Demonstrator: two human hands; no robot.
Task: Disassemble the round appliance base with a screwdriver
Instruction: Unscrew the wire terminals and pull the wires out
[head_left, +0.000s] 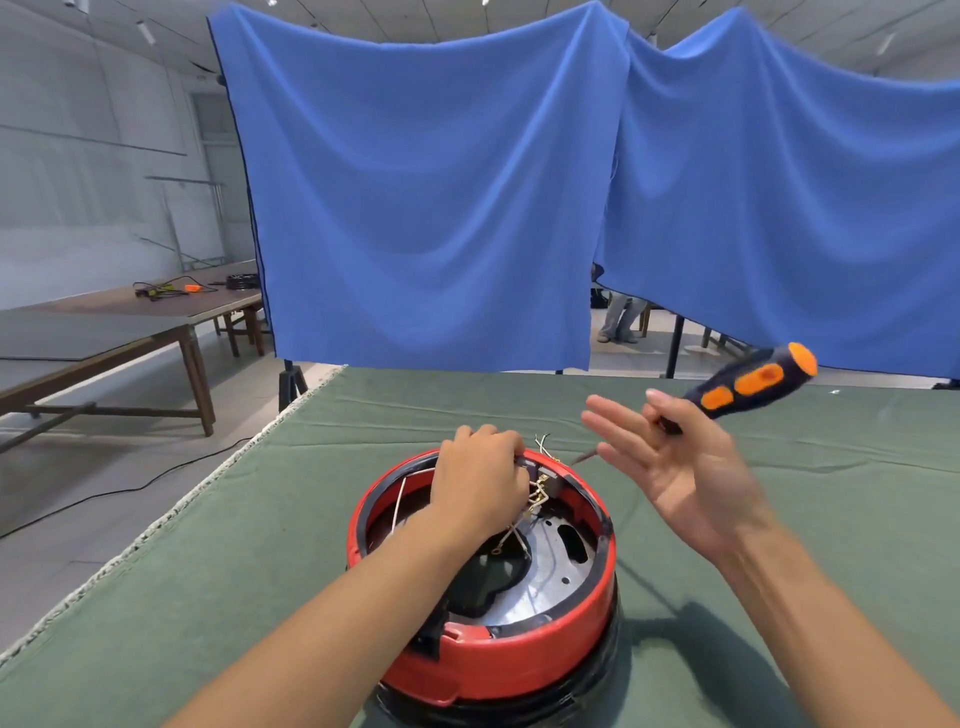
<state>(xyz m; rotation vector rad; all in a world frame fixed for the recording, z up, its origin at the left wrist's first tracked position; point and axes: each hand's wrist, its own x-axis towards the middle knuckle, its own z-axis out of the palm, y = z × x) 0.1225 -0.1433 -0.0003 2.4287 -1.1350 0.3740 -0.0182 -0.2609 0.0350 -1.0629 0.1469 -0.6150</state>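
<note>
The round appliance base (498, 660), red with a black lower ring, stands open side up on the green cloth. Its metal plate (550, 571) and loose wires (535, 499) show inside. My left hand (480, 480) reaches over the far rim, its fingers curled round a black part with wires there. To the right of the base my right hand (675, 467) is raised with palm showing and fingers spread. The orange and dark blue screwdriver (753, 382) is caught between its thumb and forefinger, and the tip points down left toward the rim.
A green cloth covers the table (260, 597), whose left edge runs diagonally. Blue curtains (441, 208) hang just behind the far edge. Wooden tables (156, 322) with tools and cables stand at the left, and a person's legs (621, 317) show under the curtain.
</note>
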